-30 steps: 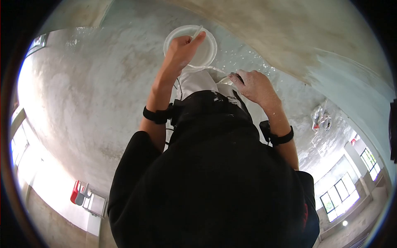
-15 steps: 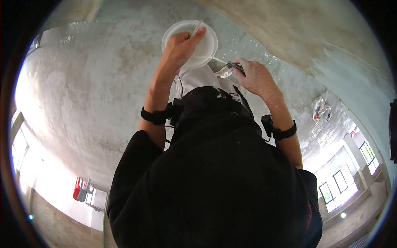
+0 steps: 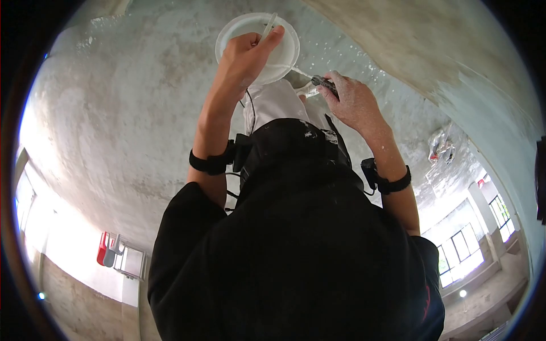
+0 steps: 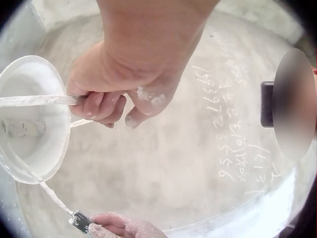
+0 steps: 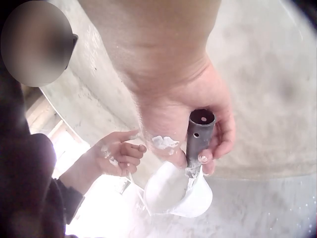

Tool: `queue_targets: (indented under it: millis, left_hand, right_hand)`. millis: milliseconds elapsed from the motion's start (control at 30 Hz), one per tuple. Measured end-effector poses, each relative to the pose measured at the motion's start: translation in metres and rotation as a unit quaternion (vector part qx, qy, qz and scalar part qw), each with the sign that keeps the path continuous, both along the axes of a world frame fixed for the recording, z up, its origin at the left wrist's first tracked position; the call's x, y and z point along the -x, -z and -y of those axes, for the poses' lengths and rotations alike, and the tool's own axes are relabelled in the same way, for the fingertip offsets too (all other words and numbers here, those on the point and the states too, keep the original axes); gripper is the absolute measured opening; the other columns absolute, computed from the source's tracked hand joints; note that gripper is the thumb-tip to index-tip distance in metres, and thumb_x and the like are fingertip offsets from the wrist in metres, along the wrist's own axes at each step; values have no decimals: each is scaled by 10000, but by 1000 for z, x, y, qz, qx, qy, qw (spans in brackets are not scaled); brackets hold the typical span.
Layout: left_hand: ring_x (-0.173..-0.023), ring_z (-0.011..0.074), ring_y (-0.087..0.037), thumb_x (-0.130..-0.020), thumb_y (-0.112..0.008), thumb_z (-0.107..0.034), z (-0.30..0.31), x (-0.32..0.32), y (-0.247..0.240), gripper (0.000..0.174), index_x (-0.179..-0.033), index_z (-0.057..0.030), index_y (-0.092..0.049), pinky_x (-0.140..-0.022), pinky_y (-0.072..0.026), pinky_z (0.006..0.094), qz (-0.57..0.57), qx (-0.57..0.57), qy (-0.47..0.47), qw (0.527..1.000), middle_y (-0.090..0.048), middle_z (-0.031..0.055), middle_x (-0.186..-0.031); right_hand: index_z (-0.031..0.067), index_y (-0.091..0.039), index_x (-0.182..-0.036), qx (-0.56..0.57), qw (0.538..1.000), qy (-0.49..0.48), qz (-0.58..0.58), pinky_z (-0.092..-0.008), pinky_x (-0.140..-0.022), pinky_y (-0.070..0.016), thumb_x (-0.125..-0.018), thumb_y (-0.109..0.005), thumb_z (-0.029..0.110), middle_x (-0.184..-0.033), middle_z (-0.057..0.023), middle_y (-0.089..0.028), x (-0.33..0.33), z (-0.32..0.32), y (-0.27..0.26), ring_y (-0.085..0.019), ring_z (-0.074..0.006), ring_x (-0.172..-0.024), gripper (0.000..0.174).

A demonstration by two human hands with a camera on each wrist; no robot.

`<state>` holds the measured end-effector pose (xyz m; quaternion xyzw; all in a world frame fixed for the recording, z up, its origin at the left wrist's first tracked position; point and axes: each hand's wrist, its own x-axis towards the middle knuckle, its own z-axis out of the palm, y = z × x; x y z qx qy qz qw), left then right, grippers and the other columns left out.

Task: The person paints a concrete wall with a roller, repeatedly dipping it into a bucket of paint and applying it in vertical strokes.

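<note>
My left hand (image 3: 247, 59) grips the bail handle (image 4: 39, 100) of a white bucket (image 4: 47, 148), its fingers curled round the strip. The bucket hangs out in front of the legs, white inside. My right hand (image 3: 358, 105), dusted with white, grips the black tubular handle (image 5: 199, 141) of what looks like a paint roller. From that handle a thin white-coated shank (image 4: 55, 198) runs over the bucket rim. A white, grey-smeared piece (image 4: 25, 128) lies inside the bucket, and how it joins the shank is unclear. White smears mark both hands.
White specks (image 3: 330, 54) dot the grey floor beside the bucket. A wall (image 3: 478, 96) rises at the right. Crumpled clear plastic (image 3: 442, 145) lies on the floor to the right. Red and grey chairs (image 3: 108, 250) stand at lower left. Handwritten marks (image 4: 228, 124) show on a pale surface.
The bucket and my left hand have moved up and slightly left in the head view. My right hand has shifted a little, and more of the black handle shows between its fingers.
</note>
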<state>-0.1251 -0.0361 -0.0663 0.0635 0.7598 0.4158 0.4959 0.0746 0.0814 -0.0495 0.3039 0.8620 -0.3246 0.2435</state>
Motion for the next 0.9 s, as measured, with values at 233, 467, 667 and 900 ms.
queue_targets:
  millis: [233,467,667,900]
  left_hand:
    - [-505,52,-284,-869,-649,-482,7,4,5,505,-586,-117,-443,-471,-231,245,10,-4,-20,1000,-329,-67,-550]
    - [-516,64,-336,-858,-642,-476,14,6,5,534,-656,8,-539,-449,-262,269,11,3,-52,999,-396,-34,-565]
    - [-517,66,-346,-856,-646,-467,18,9,-5,529,-702,36,-584,-453,-277,267,-6,-2,-68,998,-404,-31,-567]
    - [-522,64,-358,-854,-652,-463,22,18,-12,505,-701,13,-580,-454,-294,270,-77,23,-57,995,-409,-31,-565]
  right_hand:
    - [35,-582,-1062,-4,1000,-14,-26,-430,-711,-512,-918,-557,305,-905,-172,-674,7,5,11,-648,-366,-826,307]
    - [55,-591,-1035,-100,992,-53,62,-415,-669,-525,-914,-550,358,-854,-145,-675,21,9,11,-664,-335,-773,329]
    - [52,-575,-926,-79,994,-48,-52,-419,-607,-529,-893,-570,359,-800,-125,-659,22,6,13,-660,-325,-726,308]
    - [87,-605,-974,-64,987,-46,-143,-412,-593,-527,-876,-598,324,-782,-102,-658,28,6,14,-658,-293,-739,257]
